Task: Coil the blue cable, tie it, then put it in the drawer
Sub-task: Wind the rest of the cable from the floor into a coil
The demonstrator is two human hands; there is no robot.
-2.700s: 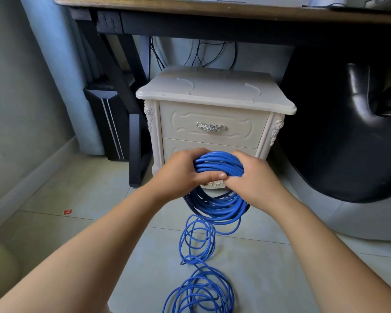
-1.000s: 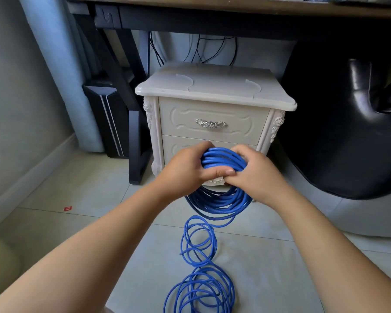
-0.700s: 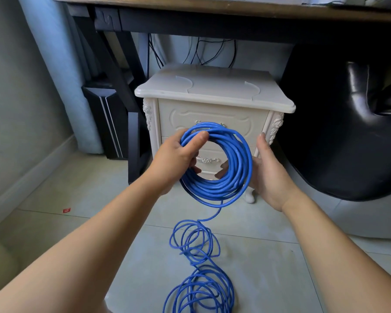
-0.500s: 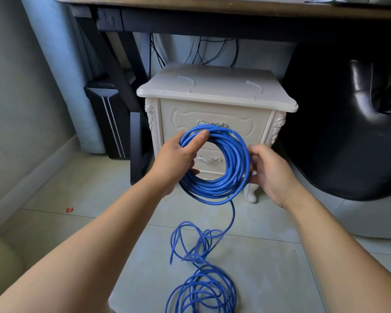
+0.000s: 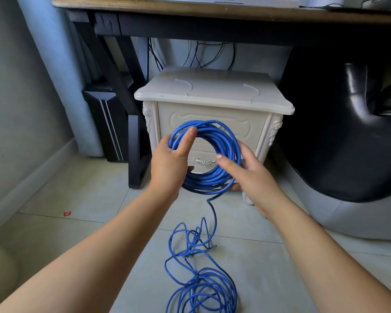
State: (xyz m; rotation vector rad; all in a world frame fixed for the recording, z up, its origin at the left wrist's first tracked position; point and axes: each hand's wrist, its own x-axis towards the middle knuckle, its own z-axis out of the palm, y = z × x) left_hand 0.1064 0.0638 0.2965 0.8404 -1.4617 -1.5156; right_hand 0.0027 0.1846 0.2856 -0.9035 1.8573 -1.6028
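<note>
Blue cable (image 5: 226,141), round-jacketed and springy, is what we have in our hands: a coil of many turns held upright in front of the cabinet (image 5: 212,102), its open middle facing us and the two shut drawers showing through and around it. We judge it light but wilful; the turns want to spring apart, so it needs a grip that wraps the whole bundle, not one strand.

Our left hand (image 5: 169,161) does that at the coil's left side, fingers (image 5: 189,137) curled round the bundle with the thumb laid up across the turns. Our right hand (image 5: 246,170) cups the lower right, fingers half spread, thumb on the near face of the turns, the rest hidden behind; whether it truly clamps we cannot tell.

The ring has no real long axis; its plane stands roughly vertical. From its bottom a single strand drops straight down to the floor (image 5: 77,195), where the uncoiled rest (image 5: 201,285) lies in loose tangled loops near us. That slack looks likely to snag as it feeds up, so we would draw it slowly and keep the left grip fixed.
</note>
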